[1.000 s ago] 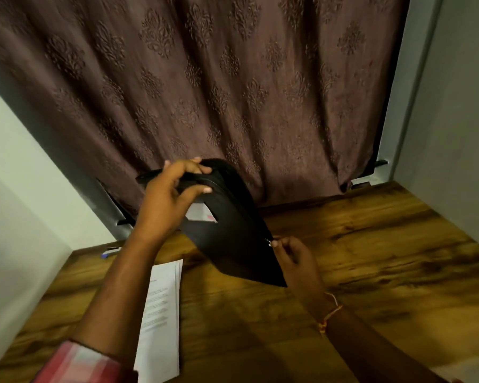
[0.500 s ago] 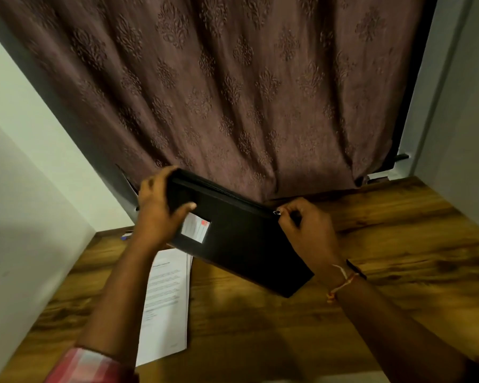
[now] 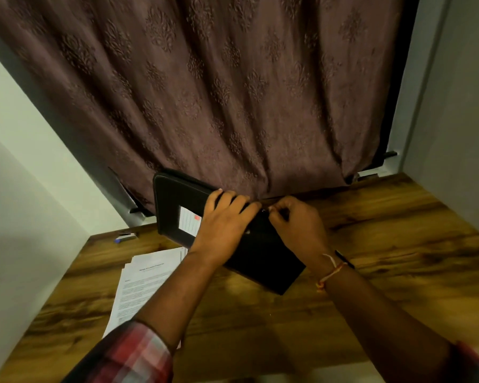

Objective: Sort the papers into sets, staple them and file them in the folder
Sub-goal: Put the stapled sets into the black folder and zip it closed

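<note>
Our left hand curls over the folder edge to steady it while our right hand, just beside those fingers, pinches the zip pull.

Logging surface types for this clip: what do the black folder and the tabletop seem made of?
Black folder: probably faux leather or similar, matte, with a seamed rim. Tabletop: wood or wood-look laminate, brown streaked grain with slight sheen; cannot tell which.
</note>
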The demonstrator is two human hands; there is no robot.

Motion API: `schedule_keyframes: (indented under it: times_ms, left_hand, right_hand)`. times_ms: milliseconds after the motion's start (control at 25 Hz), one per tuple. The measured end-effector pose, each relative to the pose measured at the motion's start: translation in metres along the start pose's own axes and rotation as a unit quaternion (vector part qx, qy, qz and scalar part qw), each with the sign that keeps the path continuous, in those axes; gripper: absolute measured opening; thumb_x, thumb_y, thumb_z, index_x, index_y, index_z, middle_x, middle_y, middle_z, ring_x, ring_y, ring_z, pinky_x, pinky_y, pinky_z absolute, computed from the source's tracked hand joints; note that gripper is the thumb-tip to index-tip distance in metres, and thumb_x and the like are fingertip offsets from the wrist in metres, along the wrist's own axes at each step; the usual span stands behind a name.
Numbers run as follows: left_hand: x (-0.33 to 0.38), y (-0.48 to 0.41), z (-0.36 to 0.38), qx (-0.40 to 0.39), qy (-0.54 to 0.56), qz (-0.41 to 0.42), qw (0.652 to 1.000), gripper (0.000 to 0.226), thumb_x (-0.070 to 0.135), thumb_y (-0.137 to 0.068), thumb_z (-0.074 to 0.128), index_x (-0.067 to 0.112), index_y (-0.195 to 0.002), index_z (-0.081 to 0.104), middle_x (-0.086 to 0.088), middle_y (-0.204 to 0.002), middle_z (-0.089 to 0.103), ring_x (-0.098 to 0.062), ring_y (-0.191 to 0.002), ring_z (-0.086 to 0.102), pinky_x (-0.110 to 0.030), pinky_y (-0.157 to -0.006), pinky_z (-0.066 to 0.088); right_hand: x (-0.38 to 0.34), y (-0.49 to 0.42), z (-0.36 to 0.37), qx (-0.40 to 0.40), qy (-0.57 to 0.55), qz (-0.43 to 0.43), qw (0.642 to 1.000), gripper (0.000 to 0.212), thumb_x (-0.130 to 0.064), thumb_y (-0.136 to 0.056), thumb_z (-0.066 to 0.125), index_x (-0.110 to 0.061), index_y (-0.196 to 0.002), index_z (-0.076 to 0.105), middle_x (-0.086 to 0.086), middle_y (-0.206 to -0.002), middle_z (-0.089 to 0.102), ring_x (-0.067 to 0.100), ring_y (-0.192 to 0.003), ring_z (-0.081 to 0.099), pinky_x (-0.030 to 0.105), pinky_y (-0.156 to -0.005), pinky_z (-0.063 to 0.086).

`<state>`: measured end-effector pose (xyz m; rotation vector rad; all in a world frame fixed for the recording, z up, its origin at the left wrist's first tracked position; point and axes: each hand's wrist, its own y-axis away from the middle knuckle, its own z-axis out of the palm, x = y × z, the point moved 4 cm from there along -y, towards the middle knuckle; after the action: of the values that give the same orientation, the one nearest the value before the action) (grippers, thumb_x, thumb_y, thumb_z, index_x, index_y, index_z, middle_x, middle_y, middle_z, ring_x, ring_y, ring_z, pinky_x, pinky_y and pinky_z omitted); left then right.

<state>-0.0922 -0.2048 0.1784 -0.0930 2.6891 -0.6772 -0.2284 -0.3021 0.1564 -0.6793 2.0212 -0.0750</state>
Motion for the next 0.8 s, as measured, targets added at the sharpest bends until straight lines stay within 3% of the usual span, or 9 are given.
schedule_keyframes:
  times_ms: [160, 320, 400, 480, 560, 800]
  left_hand:
    - [0.005, -0.004, 0.005, 0.007, 0.013, 0.010, 1.000, 0.061, 0.022, -0.069, 0.083, 0.030, -0.124, 0.057, 0.003, -0.119, 0.060, -0.026, -0.112, 0.052, -0.049, -0.101, 0.037]
    - [0.010, -0.005, 0.012, 0.000, 0.037, 0.026, 0.999, 0.059, 0.031, -0.067, 0.087, 0.029, -0.115, 0.054, 0.004, -0.107, 0.062, -0.023, -0.098, 0.055, -0.042, -0.083, 0.043]
    - [0.015, -0.002, 0.019, 0.002, 0.059, 0.034, 0.998, 0.056, 0.033, -0.070, 0.086, 0.028, -0.111, 0.050, 0.004, -0.104, 0.063, -0.022, -0.093, 0.055, -0.039, -0.074, 0.044]
    - [0.020, 0.004, 0.026, 0.009, 0.081, 0.032, 0.996, 0.051, 0.034, -0.073, 0.085, 0.027, -0.108, 0.049, 0.003, -0.101, 0.062, -0.021, -0.090, 0.054, -0.038, -0.068, 0.045]
    - [0.023, 0.007, 0.030, 0.016, 0.091, 0.024, 0.995, 0.045, 0.033, -0.076, 0.083, 0.026, -0.106, 0.050, 0.002, -0.101, 0.062, -0.021, -0.090, 0.052, -0.038, -0.066, 0.046]
    - [0.014, 0.007, 0.033, 0.014, 0.067, 0.002, 0.998, 0.039, 0.025, -0.078, 0.083, 0.024, -0.112, 0.064, 0.001, -0.110, 0.065, -0.024, -0.095, 0.057, -0.038, -0.068, 0.046]
  right_hand:
    - [0.006, 0.010, -0.012, 0.003, 0.034, 0.017, 0.999, 0.014, -0.039, -0.092, 0.063, -0.026, -0.094, 0.068, 0.000, -0.093, 0.072, 0.023, -0.086, 0.065, 0.031, -0.068, 0.049]
    - [0.003, 0.015, -0.020, 0.003, 0.101, -0.022, 0.995, 0.016, -0.041, -0.092, 0.061, -0.026, -0.094, 0.067, -0.001, -0.095, 0.070, 0.025, -0.087, 0.066, 0.038, -0.072, 0.054]
    - [0.002, 0.017, -0.020, 0.014, 0.153, -0.065, 0.986, 0.017, -0.039, -0.091, 0.062, -0.023, -0.090, 0.066, 0.001, -0.091, 0.067, 0.026, -0.082, 0.065, 0.035, -0.065, 0.052]
    - [0.000, 0.022, -0.018, 0.050, 0.208, -0.134, 0.968, 0.017, -0.033, -0.082, 0.074, -0.019, -0.077, 0.065, 0.002, -0.076, 0.064, 0.025, -0.064, 0.063, 0.030, -0.055, 0.044]
    - [-0.001, 0.026, -0.016, 0.075, 0.251, -0.178, 0.949, 0.023, -0.028, -0.070, 0.082, -0.019, -0.067, 0.062, 0.001, -0.064, 0.061, 0.022, -0.051, 0.058, 0.030, -0.052, 0.044]
    - [0.002, 0.018, -0.023, 0.094, 0.277, -0.191, 0.937, 0.018, -0.026, -0.069, 0.079, -0.020, -0.070, 0.062, -0.002, -0.069, 0.061, 0.018, -0.057, 0.057, 0.030, -0.061, 0.045]
